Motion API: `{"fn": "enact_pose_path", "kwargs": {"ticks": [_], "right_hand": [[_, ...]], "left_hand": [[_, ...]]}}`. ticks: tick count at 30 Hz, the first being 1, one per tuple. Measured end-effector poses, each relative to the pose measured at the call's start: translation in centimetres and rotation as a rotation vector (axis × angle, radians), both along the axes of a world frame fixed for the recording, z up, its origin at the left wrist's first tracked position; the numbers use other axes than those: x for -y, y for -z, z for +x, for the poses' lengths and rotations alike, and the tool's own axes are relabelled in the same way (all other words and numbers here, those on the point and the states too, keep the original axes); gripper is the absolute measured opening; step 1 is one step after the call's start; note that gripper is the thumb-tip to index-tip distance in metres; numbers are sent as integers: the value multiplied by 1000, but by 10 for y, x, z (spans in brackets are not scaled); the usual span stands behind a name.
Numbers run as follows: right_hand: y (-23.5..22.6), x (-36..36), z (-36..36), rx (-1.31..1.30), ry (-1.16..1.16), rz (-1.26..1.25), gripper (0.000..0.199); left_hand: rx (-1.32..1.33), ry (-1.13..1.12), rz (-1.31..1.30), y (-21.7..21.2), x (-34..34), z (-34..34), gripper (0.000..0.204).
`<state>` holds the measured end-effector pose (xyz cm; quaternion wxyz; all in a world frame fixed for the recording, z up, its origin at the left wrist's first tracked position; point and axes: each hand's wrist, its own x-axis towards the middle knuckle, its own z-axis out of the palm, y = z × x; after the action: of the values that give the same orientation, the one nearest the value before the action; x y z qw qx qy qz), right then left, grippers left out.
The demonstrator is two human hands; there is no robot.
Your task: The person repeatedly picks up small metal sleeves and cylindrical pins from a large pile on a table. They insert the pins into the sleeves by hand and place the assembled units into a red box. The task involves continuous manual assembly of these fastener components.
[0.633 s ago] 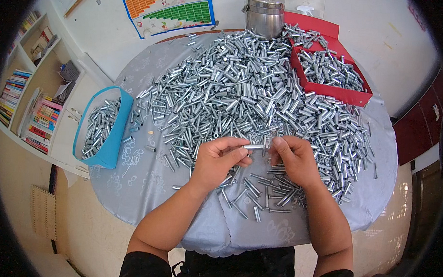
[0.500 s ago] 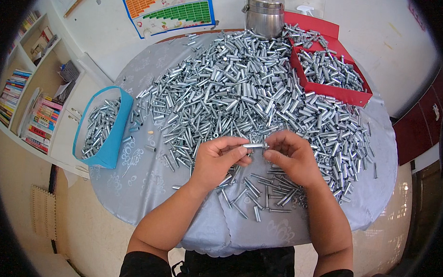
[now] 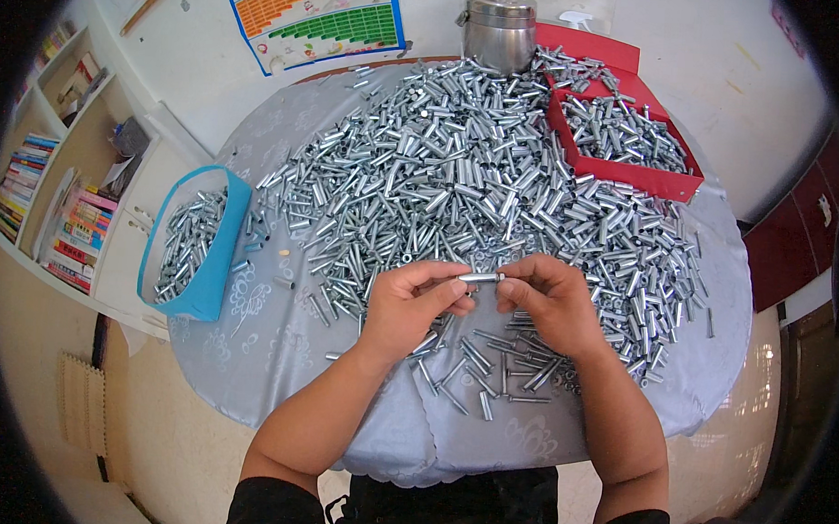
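Note:
Above the near edge of a big pile of metal sleeves, bolts and nuts, my left hand pinches a silvery sleeve anchor between thumb and fingertips. The anchor lies level, pointing to the right. At its right end, the thumb and index finger of my right hand close on the end piece, which looks like a nut or washer; the fingertips partly hide it. Loose bolts are scattered on the cloth between my forearms.
A light blue bin of metal sleeves stands at the left. At the back right, an open red box holds more parts. Behind the pile is a steel pot. A silvery cloth covers the round table.
My right fingers have come in from just beside the anchor's right end and now grip it. My left hand keeps nearly the same place and hold.

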<state>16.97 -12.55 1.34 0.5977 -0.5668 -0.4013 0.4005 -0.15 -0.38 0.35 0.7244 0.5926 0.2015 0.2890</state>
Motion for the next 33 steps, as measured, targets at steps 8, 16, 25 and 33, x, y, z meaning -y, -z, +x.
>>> {"fn": "enact_pose_path", "kwargs": {"ticks": [8,16,25,33], "right_hand": [[-3,-2,-4,-49,11,26,19],[-9,0,-3,-12,-15,-32,20],[-17,7,14,-39,-263,-217,15],[-33,-7,22,-499,498,474,43]], "left_hand": [[5,11,-35,-3,2,0,22],[10,15,4,-2,3,0,21],[84,-234,44,-3,0,-1,27],[93,-288,75,-3,-1,-1,26]]}}
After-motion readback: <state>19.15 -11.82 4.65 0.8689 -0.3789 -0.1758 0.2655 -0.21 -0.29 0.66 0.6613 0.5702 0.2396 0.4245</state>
